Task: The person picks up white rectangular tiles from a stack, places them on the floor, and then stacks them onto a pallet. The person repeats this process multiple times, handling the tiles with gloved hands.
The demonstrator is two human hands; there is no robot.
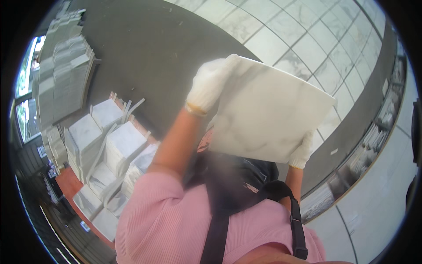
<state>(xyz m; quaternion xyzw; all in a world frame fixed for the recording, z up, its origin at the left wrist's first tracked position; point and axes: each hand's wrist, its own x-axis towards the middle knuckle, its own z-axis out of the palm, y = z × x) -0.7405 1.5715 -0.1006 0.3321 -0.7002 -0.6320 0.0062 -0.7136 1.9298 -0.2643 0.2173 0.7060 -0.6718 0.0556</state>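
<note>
A square white marble tile [272,112] with faint grey veins is held up in front of my body, tilted. My left hand [210,83], in a white knit glove, grips its far left corner. At the near right edge my right hand [302,152], gloved the same way, holds the tile; some of its fingers are hidden behind it. Below the tile a dark apron or bag [246,171] hangs at my front.
Stacks of marble tiles [107,149] stand on a red board at left, bound with pale straps. More stacks [66,83] stand further back. Rows of marble tiles [307,53] cover the floor ahead. Along the right run shelf compartments [367,145] holding pale pieces.
</note>
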